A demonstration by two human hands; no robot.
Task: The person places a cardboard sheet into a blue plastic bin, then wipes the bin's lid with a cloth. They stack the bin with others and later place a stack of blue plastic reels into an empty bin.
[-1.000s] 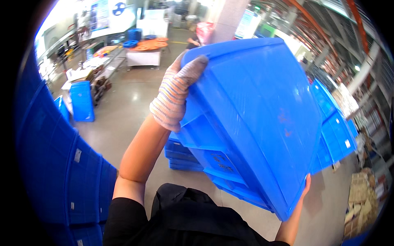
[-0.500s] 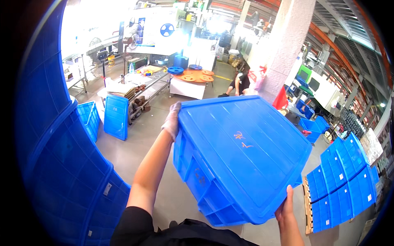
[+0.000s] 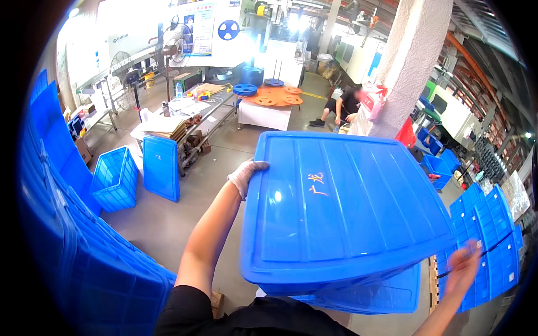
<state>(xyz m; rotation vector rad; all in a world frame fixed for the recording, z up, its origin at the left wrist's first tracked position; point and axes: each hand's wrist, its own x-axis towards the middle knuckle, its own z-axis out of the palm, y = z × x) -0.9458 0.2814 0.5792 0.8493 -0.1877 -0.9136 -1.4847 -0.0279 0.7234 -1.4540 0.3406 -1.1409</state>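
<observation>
Floor (image 3: 224, 159) of smooth pale grey spreads through a busy workshop, bright at the far left. In the near middle, a lidded blue bin (image 3: 347, 201) lies tilted in front of the person, orange handwriting on its ribbed lid. The gloved left hand (image 3: 250, 176) has its grip clamped on the lid's left edge. The right hand (image 3: 464, 266) is blurred just beside the bin's right end; whether its grip is apart or together I cannot tell. Another blue lid (image 3: 381, 297) shows below the bin; contact between them is unclear.

Tall blue bins (image 3: 95, 257) crowd the near left. Beyond them stand an open blue crate (image 3: 115, 182) and an upright blue panel (image 3: 161, 168), beside a worktop (image 3: 218, 101) carrying papers. Farther off, orange discs (image 3: 269, 99) cover a white stand (image 3: 263, 117). A seated person (image 3: 350, 103) is left of a rough pillar (image 3: 412, 61); stacked bins (image 3: 493, 241) fill the right.
</observation>
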